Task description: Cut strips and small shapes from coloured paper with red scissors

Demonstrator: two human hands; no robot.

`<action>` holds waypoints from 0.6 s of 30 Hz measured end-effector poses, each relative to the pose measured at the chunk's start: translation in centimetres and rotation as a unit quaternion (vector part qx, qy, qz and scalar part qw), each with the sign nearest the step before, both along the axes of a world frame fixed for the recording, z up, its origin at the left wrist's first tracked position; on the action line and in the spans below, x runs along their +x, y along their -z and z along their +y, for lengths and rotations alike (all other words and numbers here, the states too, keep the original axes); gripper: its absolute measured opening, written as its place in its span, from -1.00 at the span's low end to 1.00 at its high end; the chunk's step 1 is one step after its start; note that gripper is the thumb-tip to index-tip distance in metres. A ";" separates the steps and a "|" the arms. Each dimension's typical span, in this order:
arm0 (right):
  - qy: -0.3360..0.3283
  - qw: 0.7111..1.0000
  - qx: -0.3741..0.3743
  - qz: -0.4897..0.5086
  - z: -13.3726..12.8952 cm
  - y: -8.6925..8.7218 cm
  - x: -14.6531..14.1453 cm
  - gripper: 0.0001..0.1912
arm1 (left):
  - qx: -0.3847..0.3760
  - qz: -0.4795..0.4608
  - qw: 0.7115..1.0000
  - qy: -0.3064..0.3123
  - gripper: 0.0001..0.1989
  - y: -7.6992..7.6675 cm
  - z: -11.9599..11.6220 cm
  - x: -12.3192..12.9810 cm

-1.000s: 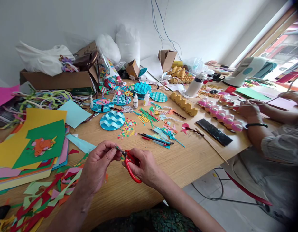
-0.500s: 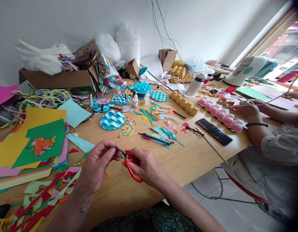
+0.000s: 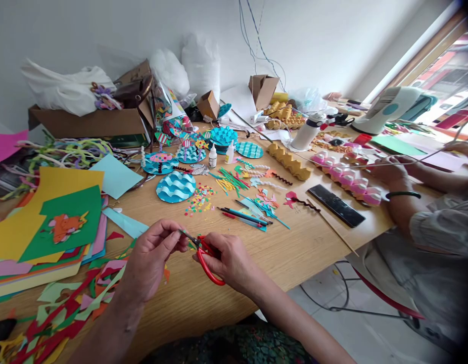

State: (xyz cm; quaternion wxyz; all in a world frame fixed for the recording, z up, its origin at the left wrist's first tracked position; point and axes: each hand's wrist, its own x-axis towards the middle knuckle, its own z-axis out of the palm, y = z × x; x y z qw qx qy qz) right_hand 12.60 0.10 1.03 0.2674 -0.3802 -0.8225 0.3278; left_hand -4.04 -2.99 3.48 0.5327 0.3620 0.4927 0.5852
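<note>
My right hand is closed on the red-handled scissors, whose dark blades point up and left. Thumb and fingers of my left hand are pinched at the blade tips, on a small green piece that is mostly hidden. Small colored paper dots lie beyond my hands, beside a blue disc with pale wavy strips. Pens lie to the right of the dots, near thin green strips.
Colored paper sheets and scraps cover the left side. Glue bottles stand farther back. A black phone, a stick and a pink egg-carton strip lie at right, near another person's hands.
My hands and the scissors have hardly moved; the blades look slightly more closed. The view has shifted very slightly.
</note>
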 end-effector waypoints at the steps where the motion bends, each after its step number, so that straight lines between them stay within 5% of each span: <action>1: 0.000 1.000 0.001 -0.003 0.0 0.0 0.0 -0.70 | -0.001 0.000 1.000 -0.001 -0.93 0.0 0.0 0.0; 9: -0.010 0.998 -0.054 0.007 0.1 -0.1 0.2 -0.73 | -0.018 0.028 0.999 -0.001 -0.92 -0.1 0.0 -0.2; 18: -0.008 0.951 -0.232 0.202 1.0 -1.7 -0.2 -0.71 | -0.029 0.064 0.997 0.009 -0.91 0.0 0.3 -0.2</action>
